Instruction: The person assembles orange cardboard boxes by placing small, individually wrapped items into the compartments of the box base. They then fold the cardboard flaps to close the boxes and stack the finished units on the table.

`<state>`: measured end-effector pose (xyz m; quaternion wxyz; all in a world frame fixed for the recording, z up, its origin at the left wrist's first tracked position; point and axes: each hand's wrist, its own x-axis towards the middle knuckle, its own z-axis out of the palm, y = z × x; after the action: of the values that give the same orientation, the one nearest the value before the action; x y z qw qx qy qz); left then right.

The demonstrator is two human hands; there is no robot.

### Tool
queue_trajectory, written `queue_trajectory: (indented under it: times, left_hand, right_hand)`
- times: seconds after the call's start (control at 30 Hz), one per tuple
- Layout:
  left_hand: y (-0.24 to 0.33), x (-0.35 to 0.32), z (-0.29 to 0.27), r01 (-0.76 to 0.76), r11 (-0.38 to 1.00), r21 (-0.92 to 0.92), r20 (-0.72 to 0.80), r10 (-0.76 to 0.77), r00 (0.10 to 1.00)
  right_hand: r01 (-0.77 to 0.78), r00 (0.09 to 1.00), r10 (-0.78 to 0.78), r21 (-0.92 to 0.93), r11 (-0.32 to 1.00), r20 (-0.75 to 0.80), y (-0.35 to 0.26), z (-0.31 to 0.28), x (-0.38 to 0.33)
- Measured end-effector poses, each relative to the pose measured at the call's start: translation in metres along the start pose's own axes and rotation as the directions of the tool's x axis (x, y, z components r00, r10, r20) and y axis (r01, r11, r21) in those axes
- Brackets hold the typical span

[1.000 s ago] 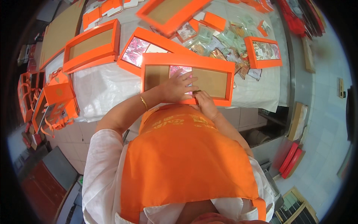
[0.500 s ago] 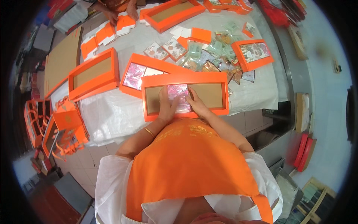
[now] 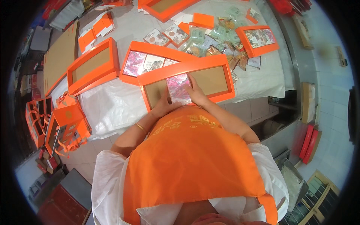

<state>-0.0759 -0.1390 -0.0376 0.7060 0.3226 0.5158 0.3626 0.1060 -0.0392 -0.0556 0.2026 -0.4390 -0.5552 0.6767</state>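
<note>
In front of my body, an orange gift box [image 3: 183,68] with a brown cardboard inside lies tilted at the table's near edge. A small pink-and-white patterned box [image 3: 177,87] sits upright in its middle, between my hands. My left hand [image 3: 164,105] grips this small box at its near left corner. Along the right side, my right hand [image 3: 197,93] holds it, with the fingers at the far corner and the thumb over the top face. Just behind, a second orange gift box [image 3: 126,80] holds several patterned small boxes [image 3: 152,63].
An empty orange gift box [image 3: 93,67] stands on the left. Wrapped pastries [image 3: 195,48] lie in a pile at the back right, near another filled orange box [image 3: 258,39]. Two patterned small boxes [image 3: 176,34] sit behind. Orange gift bags [image 3: 67,120] hang at the left edge.
The view has shifted, so the table sits higher. The orange gift box has turned slightly, right end farther away. My left hand has slid down to the small box's near corner.
</note>
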Motion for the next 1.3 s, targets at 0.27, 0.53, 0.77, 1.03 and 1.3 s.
queue_trajectory:
  times: [0.27, 0.53, 0.77, 1.03, 1.3]
  left_hand:
    - [-0.026, 0.008, 0.002, -0.244, 0.943, 0.226, -0.071, 0.266, 0.961]
    - [0.009, -0.020, 0.002, 0.228, 0.501, 0.835, -0.312, 0.091, 0.946]
    - [-0.056, -0.021, -0.062, 0.030, 0.714, 0.700, -0.650, 0.618, 0.443]
    - [-0.042, -0.024, -0.040, -0.318, 0.885, 0.340, -0.591, 0.464, 0.660]
    - [-0.030, -0.026, -0.058, -0.319, 0.947, 0.028, -0.601, 0.271, 0.752]
  right_hand:
    - [0.051, 0.998, -0.054, -0.101, 0.994, -0.030, 0.013, 0.001, -0.001]
    - [0.078, 0.970, -0.222, -0.742, 0.666, -0.098, -0.012, -0.009, -0.016]
    - [0.211, 0.977, -0.193, -0.519, 0.829, 0.088, -0.003, 0.011, -0.004]
    - [0.226, 0.954, -0.067, -0.551, 0.803, 0.293, -0.009, 0.051, 0.001]
    - [0.130, 0.942, 0.015, -0.405, 0.905, 0.337, -0.014, 0.045, 0.007]
